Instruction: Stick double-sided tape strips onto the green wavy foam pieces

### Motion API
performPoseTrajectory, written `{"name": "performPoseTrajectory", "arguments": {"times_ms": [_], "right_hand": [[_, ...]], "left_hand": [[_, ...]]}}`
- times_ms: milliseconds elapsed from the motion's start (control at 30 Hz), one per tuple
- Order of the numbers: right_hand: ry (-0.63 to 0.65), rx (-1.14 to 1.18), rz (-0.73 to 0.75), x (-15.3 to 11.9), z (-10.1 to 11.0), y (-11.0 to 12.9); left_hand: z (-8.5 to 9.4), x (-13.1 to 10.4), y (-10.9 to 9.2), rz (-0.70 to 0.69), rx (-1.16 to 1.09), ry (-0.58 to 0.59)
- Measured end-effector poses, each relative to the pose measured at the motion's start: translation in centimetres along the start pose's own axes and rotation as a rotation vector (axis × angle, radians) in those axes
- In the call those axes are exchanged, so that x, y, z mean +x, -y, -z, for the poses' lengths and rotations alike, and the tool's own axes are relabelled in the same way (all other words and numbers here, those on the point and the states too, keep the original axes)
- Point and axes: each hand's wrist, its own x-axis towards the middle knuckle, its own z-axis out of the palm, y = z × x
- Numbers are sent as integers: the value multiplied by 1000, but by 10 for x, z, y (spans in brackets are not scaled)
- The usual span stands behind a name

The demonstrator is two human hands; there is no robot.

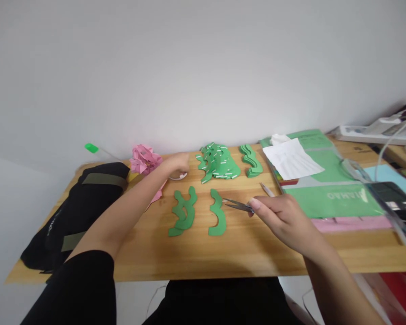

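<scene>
My right hand (284, 221) grips a pair of small scissors (237, 206) with thin pointed blades slightly apart. Their tips point left at a single wavy green paper cutout (218, 216), where a small whitish bit shows. My left hand (178, 164) reaches across the table, its fingers curled down on a whitish roll of tape (177, 177); the fingertips are partly hidden. Below it lie overlapping green cutouts (185, 212). Farther back rests a heap of green cutouts with white strips on their edges (219, 161), beside a neat stack of plain ones (251, 160).
Crumpled pink paper (145, 159) and a black pouch (84, 203) lie at left. To the right are a white pen (267, 189), a green folder (341, 198) with a white paper sheet (292, 158) on it, and a power strip (375, 133). The wall borders the table's back.
</scene>
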Motion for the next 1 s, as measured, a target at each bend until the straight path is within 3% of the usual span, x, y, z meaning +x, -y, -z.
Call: {"name": "performPoseTrajectory", "arguments": {"times_ms": [100, 200, 267, 367, 400, 500, 567, 767, 1000], "right_hand": [[-5, -1, 10, -1, 0, 3], [-20, -10, 21, -4, 0, 5], [-49, -57, 56, -8, 0, 6], [-134, -205, 168, -15, 0, 5], [-170, -261, 210, -17, 0, 5], [-222, -380, 315, -23, -2, 4], [-223, -419, 358, -25, -4, 5], [-195, -506, 442, -33, -10, 11], [-139, -516, 440, -43, -14, 9]], "left_hand": [[7, 1, -6, 62, 54, 73], [15, -12, -16, 71, 102, 21], [19, -33, -24, 51, 121, -73], [19, -84, -37, -19, 84, -182], [16, -103, -40, -90, 26, -187], [0, -152, -49, -433, -510, -115], [-16, -171, -54, -513, -771, -55], [-51, -181, -61, -362, -1270, 40], [-53, -184, -66, -328, -1364, -13]]}}
